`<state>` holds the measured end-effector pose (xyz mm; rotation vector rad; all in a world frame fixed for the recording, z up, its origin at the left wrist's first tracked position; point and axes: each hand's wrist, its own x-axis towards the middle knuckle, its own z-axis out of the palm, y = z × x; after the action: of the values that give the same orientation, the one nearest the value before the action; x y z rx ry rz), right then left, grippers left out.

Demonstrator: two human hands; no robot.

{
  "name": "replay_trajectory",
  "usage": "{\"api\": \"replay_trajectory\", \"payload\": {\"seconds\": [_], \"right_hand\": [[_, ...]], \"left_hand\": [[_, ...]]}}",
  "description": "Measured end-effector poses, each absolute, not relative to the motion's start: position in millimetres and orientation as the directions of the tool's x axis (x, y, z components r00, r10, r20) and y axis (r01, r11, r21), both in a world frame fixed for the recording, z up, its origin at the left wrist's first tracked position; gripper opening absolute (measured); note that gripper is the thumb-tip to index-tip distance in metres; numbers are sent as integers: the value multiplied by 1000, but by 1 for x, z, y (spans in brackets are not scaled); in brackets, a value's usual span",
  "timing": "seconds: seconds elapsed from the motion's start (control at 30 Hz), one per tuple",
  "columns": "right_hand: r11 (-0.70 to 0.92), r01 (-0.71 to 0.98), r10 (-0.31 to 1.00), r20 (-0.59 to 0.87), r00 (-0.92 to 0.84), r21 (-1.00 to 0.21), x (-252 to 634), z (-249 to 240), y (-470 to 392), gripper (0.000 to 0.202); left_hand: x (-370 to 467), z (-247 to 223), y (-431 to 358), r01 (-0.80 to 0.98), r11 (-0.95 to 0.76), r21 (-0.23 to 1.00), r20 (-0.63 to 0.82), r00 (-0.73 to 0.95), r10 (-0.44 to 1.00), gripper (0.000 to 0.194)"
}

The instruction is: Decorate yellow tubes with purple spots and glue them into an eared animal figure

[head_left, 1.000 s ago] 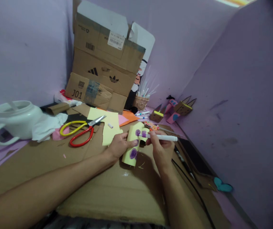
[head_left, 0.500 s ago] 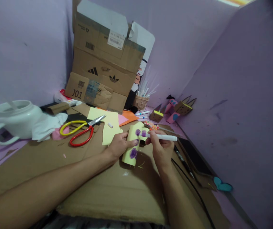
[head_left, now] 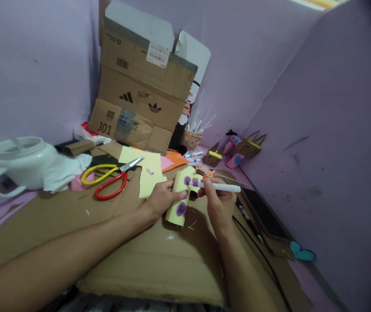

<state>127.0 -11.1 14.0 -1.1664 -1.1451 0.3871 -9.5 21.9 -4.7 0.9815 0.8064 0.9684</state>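
A yellow paper tube (head_left: 176, 213) with purple spots leans over the cardboard sheet. My left hand (head_left: 162, 200) grips its left side, thumb across the front. In my right hand (head_left: 218, 203) is a white marker (head_left: 226, 187), held nearly level, its purple tip against or very close to an upper spot on the tube. A small white cap (head_left: 150, 170) lies on yellow paper (head_left: 148, 182) behind my left hand. Scissors (head_left: 123, 170) with one yellow and one red handle rest to the left, blades partly apart.
A white mug-like pot (head_left: 23, 167) stands at the far left beside crumpled tissue (head_left: 68, 171). An upright cardboard box (head_left: 143, 86) is at the back, near a basket of markers (head_left: 191, 139). A dark phone-like slab (head_left: 263, 212) and a black cable (head_left: 266, 260) lie at the right.
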Motion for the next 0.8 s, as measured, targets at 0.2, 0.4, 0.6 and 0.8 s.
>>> {"api": "replay_trajectory", "payload": {"seconds": [0.2, 0.4, 0.6, 0.8], "right_hand": [[403, 289, 760, 494, 423, -868, 128, 14, -11, 20], [430, 272, 757, 508, 412, -861, 126, 14, -11, 20], [411, 274, 746, 494, 446, -869, 125, 14, -11, 20], [397, 280, 747, 485, 455, -874, 126, 14, -11, 22]], "left_hand": [[-10, -6, 24, -275, 239, 931, -131, 358, 925, 30], [-10, -6, 22, -267, 226, 937, -123, 355, 927, 30], [-10, -7, 22, -276, 219, 936, -113, 353, 929, 26], [-10, -6, 22, -270, 219, 938, -117, 347, 930, 27]]}}
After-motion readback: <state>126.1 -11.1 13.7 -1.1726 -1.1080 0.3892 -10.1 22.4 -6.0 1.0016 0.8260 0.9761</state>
